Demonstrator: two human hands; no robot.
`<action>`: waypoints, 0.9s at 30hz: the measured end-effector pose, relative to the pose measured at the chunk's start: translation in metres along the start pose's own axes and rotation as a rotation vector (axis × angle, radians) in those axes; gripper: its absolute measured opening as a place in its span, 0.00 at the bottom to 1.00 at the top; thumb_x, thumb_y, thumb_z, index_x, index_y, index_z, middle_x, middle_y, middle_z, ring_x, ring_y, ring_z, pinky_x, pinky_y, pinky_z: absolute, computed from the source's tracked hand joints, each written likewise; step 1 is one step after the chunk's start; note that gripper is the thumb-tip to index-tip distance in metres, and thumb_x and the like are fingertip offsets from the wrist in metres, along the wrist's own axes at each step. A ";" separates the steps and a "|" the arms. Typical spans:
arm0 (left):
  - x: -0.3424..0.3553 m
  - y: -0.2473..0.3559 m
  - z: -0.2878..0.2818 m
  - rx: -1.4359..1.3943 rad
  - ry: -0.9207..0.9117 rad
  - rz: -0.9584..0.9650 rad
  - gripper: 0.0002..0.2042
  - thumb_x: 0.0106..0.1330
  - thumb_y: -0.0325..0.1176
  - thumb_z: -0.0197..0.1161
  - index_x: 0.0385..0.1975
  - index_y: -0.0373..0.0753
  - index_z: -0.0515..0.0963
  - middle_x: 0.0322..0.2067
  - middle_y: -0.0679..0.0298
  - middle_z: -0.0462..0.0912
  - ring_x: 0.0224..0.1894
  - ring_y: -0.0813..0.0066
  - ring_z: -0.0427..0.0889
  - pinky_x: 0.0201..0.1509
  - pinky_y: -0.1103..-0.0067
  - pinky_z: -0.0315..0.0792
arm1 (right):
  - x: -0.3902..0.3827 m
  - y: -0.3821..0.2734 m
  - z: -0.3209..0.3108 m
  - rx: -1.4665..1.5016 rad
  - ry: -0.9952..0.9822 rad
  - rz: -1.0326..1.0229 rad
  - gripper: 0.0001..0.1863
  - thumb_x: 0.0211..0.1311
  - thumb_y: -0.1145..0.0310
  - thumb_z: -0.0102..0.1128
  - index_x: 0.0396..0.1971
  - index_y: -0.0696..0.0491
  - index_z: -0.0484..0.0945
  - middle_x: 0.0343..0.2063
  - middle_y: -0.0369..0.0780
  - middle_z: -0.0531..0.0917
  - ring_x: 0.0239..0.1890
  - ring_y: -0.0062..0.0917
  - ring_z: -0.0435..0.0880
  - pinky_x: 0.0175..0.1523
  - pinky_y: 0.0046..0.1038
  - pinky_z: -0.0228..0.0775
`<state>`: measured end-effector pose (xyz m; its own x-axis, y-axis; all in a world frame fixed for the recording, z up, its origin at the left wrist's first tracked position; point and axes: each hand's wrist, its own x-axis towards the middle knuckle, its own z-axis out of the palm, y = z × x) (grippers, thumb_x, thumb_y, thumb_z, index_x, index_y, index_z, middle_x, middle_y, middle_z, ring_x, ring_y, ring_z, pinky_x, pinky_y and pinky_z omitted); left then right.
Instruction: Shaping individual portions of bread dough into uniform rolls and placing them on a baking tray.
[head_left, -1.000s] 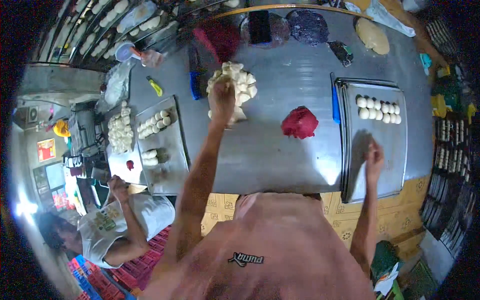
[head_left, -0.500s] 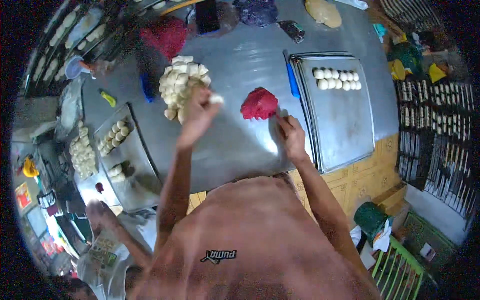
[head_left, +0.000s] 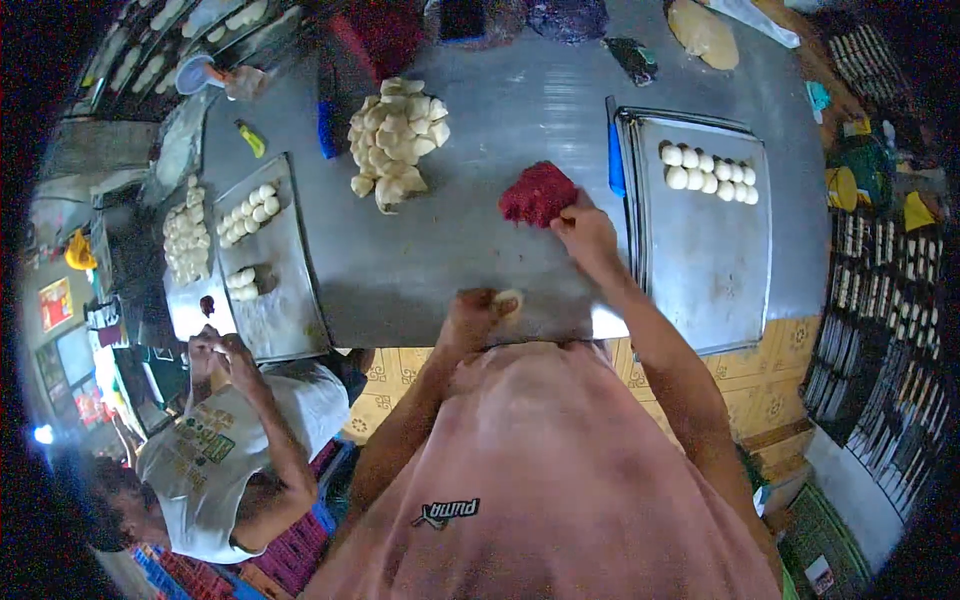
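My left hand (head_left: 472, 318) is close to my chest at the near edge of the steel table (head_left: 500, 120), fingers closed around a small piece of pale dough (head_left: 507, 300). My right hand (head_left: 585, 232) reaches forward and pinches the near side of a lump of dark red filling (head_left: 536, 192) lying on the table. A heap of cut dough pieces (head_left: 396, 135) lies further back, left of the filling. On my right a metal tray (head_left: 705, 235) carries two short rows of shaped dough balls (head_left: 710, 172) at its far end.
A second tray (head_left: 268, 262) with dough balls lies at the left, where another person in a white shirt (head_left: 215, 440) works with both hands raised. A blue scraper (head_left: 614, 155) lies beside the right tray. Red and purple bags sit at the table's far edge.
My left hand came back from the dough heap to the table's near edge with a piece of dough. My right hand moved from the tray to the red filling.
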<state>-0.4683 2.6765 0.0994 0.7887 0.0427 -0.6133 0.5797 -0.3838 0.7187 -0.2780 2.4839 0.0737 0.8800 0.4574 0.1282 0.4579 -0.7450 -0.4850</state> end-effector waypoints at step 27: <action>0.046 0.020 -0.010 -0.426 -0.136 0.212 0.13 0.71 0.33 0.61 0.49 0.30 0.80 0.34 0.62 0.86 0.39 0.78 0.84 0.44 0.78 0.80 | -0.071 -0.084 -0.025 0.716 -0.161 0.373 0.11 0.55 0.76 0.66 0.40 0.57 0.85 0.33 0.43 0.85 0.35 0.26 0.83 0.40 0.27 0.75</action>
<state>-0.4180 2.6804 0.0888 0.8808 -0.1268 -0.4561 0.4641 0.0409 0.8848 -0.3760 2.5019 0.1272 0.9047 0.3453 -0.2495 -0.1002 -0.3969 -0.9124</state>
